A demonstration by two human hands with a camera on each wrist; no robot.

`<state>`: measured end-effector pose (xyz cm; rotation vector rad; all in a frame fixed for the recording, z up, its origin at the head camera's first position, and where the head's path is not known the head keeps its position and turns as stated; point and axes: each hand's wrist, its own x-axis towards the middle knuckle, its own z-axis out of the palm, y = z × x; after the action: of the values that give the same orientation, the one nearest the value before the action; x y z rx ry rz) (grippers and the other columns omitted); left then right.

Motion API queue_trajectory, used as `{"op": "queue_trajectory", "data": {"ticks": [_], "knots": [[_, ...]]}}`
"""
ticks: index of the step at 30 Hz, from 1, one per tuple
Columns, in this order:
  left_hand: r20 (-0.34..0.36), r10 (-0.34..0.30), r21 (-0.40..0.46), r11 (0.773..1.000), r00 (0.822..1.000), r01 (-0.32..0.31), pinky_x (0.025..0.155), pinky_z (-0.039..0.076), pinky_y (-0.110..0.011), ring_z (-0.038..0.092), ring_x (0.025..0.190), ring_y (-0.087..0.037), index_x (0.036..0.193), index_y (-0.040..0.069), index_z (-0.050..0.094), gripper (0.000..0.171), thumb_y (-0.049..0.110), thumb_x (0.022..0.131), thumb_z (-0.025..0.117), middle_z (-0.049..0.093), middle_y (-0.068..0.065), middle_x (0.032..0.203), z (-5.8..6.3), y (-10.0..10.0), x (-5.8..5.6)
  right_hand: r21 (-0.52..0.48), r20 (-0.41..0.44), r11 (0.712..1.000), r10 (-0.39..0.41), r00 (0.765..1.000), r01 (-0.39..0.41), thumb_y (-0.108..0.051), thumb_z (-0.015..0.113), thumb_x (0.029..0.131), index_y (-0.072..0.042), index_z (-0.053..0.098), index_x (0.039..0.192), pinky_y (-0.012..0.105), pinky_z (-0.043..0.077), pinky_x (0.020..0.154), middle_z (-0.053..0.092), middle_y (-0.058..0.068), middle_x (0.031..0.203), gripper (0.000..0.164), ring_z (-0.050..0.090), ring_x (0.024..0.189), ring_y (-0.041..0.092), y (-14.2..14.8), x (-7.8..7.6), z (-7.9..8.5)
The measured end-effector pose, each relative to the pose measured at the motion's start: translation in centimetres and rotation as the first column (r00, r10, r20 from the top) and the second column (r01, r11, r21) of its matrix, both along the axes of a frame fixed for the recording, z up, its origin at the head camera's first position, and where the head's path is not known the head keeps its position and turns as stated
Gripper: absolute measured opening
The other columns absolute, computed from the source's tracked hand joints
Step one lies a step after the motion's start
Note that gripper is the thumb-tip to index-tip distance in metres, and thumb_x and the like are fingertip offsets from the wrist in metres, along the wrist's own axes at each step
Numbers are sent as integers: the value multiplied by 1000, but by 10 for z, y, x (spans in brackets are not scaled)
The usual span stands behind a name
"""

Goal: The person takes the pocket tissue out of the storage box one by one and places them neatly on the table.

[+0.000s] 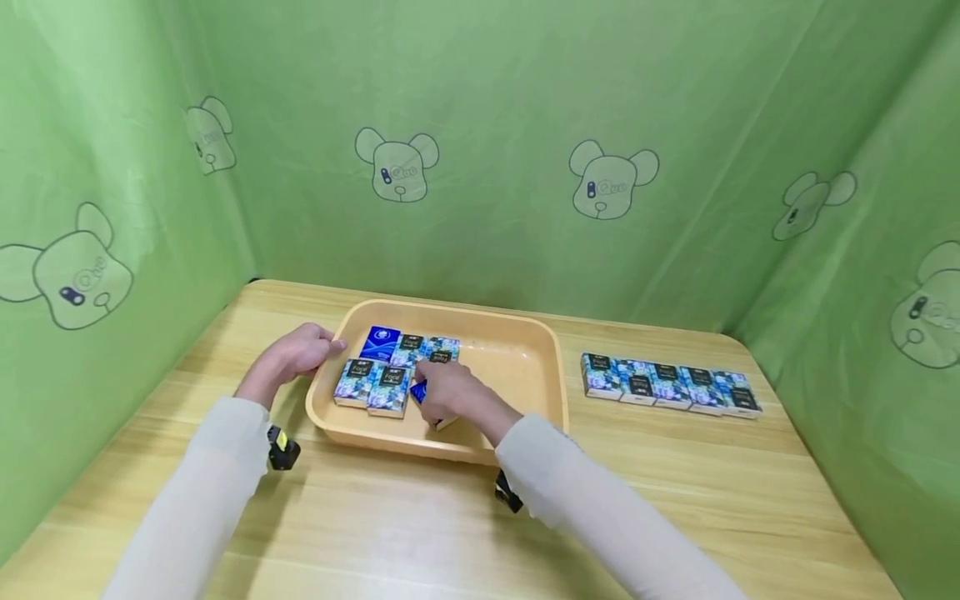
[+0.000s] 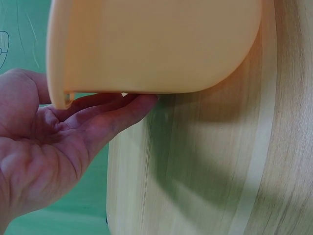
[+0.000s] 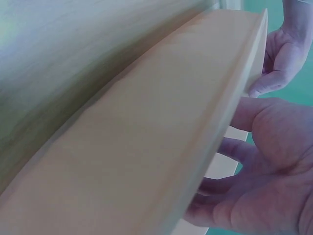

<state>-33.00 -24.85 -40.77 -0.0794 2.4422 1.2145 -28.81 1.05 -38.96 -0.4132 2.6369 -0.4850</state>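
Note:
An orange plastic tray [image 1: 517, 375] stands on the table with several small pocket tissue packs in its left half. Most have a blue floral print and a black label, like the front pack [image 1: 388, 392]; the back-left pack [image 1: 381, 343] shows a plain blue face. My left hand [image 1: 303, 348] grips the tray's left rim, thumb over it and fingers outside under the wall, as the left wrist view shows. Inside the tray, my right hand [image 1: 453, 390] holds another tissue pack [image 1: 418, 392], mostly covered by the hand. The tray wall [image 3: 132, 107] hides its fingertips in the right wrist view.
To the right of the tray, a row of several floral tissue packs [image 1: 671, 385] lies side by side on the wooden table [image 1: 360, 517]. Green curtains [image 1: 510, 242] with bear prints enclose the table at the back and sides.

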Motion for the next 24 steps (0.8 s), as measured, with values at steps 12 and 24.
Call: {"op": "queue_trajectory", "data": {"ticks": [12, 24], "knots": [[-5, -5, 0, 1000, 1000, 5, 78, 59, -30, 70, 83, -16, 133, -13, 55, 44, 21, 107, 45, 71, -20, 106, 2, 0, 1, -17, -73, 1000, 24, 997, -25, -13, 79, 86, -13, 57, 133, 28, 52, 63, 64, 12, 110, 52, 58, 86, 23, 0, 3, -8], [-3, -1, 9, 1000, 1000, 1, 78, 60, -31, 71, 84, -16, 134, -13, 53, 44, 21, 107, 45, 71, -21, 108, 1, 2, 2, -9, -91, 1000, 29, 995, -30, -7, 71, 90, -12, 58, 126, 25, 53, 58, 64, 10, 103, 38, 59, 78, 19, 1, 3, -10]]}}
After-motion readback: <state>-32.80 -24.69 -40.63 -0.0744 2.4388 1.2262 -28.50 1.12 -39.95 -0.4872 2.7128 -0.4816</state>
